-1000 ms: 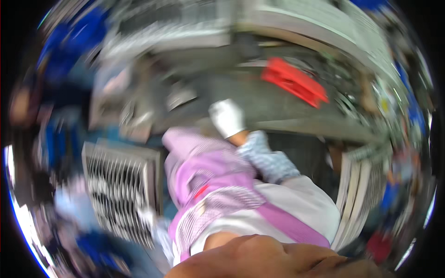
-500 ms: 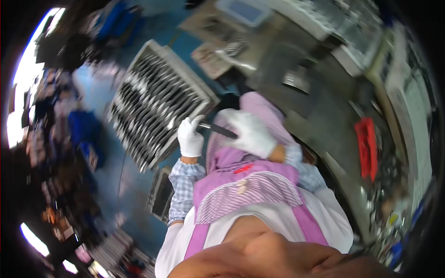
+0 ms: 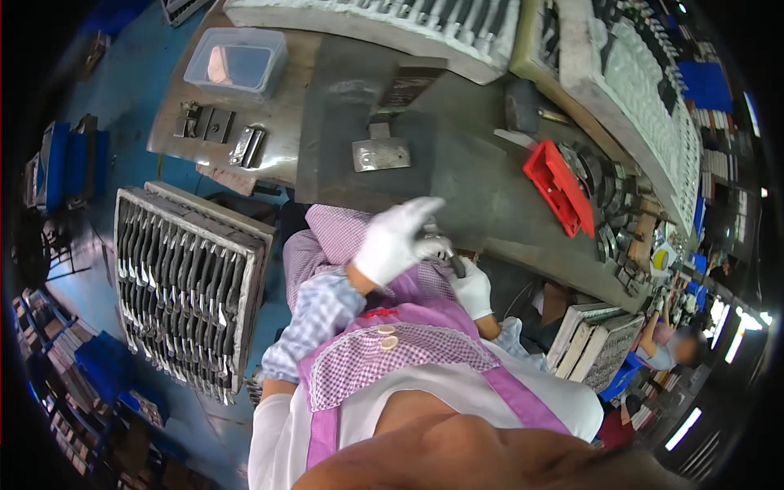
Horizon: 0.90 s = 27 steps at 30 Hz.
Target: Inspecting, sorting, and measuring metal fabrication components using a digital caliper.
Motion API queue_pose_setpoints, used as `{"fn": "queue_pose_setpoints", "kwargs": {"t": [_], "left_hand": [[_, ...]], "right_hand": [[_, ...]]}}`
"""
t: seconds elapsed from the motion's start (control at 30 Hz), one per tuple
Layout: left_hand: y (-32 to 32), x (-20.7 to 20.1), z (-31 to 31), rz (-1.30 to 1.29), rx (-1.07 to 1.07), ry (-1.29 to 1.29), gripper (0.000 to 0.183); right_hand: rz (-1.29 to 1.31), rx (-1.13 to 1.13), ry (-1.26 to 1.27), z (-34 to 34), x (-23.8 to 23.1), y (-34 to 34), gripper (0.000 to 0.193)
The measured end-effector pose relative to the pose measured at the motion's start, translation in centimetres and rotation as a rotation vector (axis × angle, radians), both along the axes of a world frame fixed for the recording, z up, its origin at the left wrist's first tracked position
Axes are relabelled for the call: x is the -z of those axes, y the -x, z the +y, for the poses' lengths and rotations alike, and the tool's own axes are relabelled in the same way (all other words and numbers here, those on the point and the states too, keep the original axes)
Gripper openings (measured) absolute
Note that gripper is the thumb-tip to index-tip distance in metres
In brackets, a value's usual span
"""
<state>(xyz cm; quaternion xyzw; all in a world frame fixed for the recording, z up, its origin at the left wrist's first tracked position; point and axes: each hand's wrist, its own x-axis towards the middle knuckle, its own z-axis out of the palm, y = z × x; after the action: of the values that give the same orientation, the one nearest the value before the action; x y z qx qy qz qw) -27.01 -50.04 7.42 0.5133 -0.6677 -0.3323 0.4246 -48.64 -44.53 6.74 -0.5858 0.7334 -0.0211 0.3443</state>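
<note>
My white-gloved right hand [image 3: 472, 291] is closed round a tool with a black handle [image 3: 456, 266] and a metal end, held over my lap. My left hand [image 3: 396, 243], also gloved in white, is beside its metal end. The left fingers are stretched out and apart from the thumb, which lies by the metal part. Part of the tool is hidden behind the left hand, so its exact kind does not show. In front of me on the bench lies a metal block [image 3: 380, 154].
A tray of similar black-handled pieces [image 3: 181, 286] stands at the left. The metal-topped bench [image 3: 474, 175] bears a clear plastic box [image 3: 235, 64], small metal fixtures [image 3: 208, 124], a red plastic holder [image 3: 559, 188] and a dark hammer head [image 3: 521, 106]. More filled trays [image 3: 392, 20] line its back.
My view has swung right toward the bench, bringing the tray to the left. The tool has come over my lap in my right hand, and the left fingers have spread apart.
</note>
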Motion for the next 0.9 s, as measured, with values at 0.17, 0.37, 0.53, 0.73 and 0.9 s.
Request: {"fn": "queue_pose_setpoints", "kwargs": {"t": [0.17,0.37,0.53,0.73,0.9], "left_hand": [[-3.1,1.0,-1.1,0.758,-0.466,-0.514,0.025],[-3.2,1.3,-0.8,0.765,-0.612,-0.509,0.028],[-3.8,5.0,0.0,0.885,-0.639,-0.686,0.032],[-5.9,5.0,-1.0,0.727,-0.784,-0.499,0.028],[-6.0,4.0,-4.4,0.573,-0.808,-0.38,0.023]], "right_hand": [[-1.088,-0.001,-0.483,-9.3,-4.7,-2.7,0.057],[-0.895,0.066,-0.162,-11.9,-4.6,-12.7,0.032],[-0.476,-0.152,0.274,-17.2,-3.2,-14.3,0.021],[-0.382,-0.406,0.383,-18.9,-0.8,-13.9,0.02],[-0.45,-0.384,0.446,-18.9,0.6,-13.3,0.021]]}}
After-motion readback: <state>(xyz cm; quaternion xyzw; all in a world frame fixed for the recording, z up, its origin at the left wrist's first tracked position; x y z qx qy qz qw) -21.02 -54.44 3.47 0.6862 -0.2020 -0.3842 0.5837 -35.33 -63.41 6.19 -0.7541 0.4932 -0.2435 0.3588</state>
